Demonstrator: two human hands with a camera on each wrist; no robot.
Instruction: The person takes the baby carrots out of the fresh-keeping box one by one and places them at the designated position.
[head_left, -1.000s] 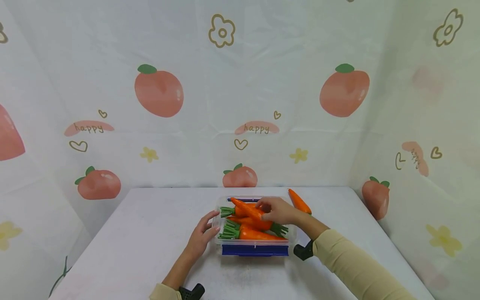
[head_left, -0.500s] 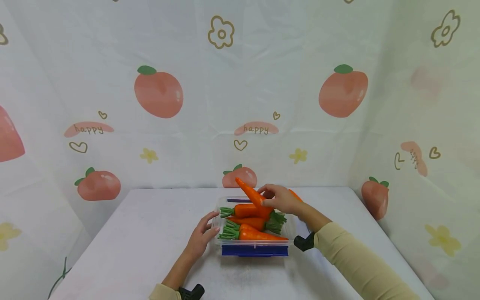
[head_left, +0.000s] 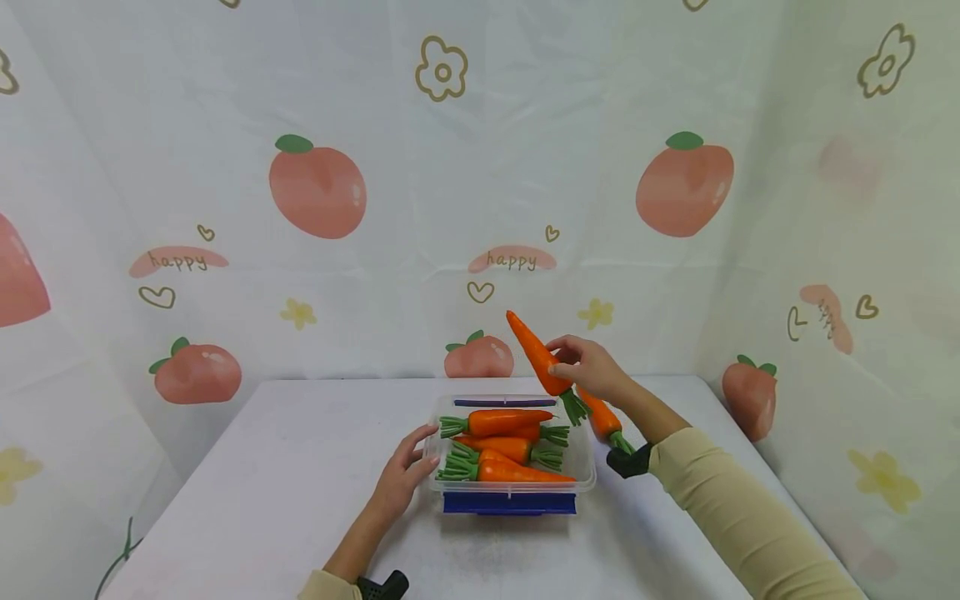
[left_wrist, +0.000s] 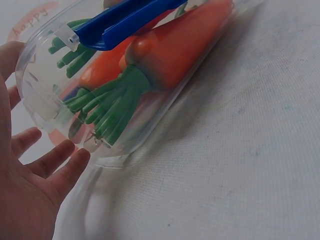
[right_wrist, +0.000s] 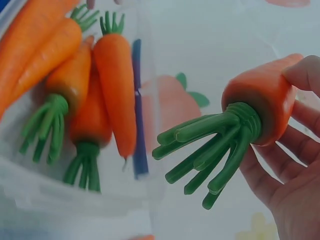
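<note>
Raised since a second ago is one carrot [head_left: 534,350]: nearest, the left hand [head_left: 400,472] spreads its fingers at the left of the clear box [head_left: 487,486], while above the far right corner the right hand [head_left: 591,367] pinches that carrot, tip jutting up-left beyond the fingers.

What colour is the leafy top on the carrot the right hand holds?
The leafy top is green; the right wrist view shows it best.

Left hand [left_wrist: 27,190], fingers apart, at corner of clear box [left_wrist: 42,102]; blue latch [left_wrist: 122,25] on side; orange carrots [left_wrist: 172,50] with green tops [left_wrist: 120,100] inside; white table [left_wrist: 240,130] beside.
</note>
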